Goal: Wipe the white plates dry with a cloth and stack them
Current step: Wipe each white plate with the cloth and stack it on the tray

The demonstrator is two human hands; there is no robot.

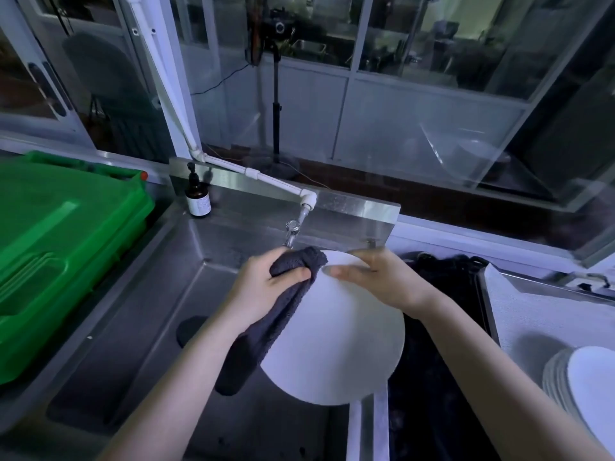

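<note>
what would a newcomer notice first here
The white plate held over the sink at centre, the right hand pinching its top rim and the left hand gripping a dark cloth against its left edge. Next, the green crate far left and the plate stack lower right.

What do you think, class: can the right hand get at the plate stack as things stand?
Probably yes, once freed: the right hand holds the white plate, yet nothing stands between it and the plate stack.

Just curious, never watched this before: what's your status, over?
Right hand holds white plate over sink. Left hand grips dark cloth against its rim. Plate stack at right; nothing blocking.
</note>
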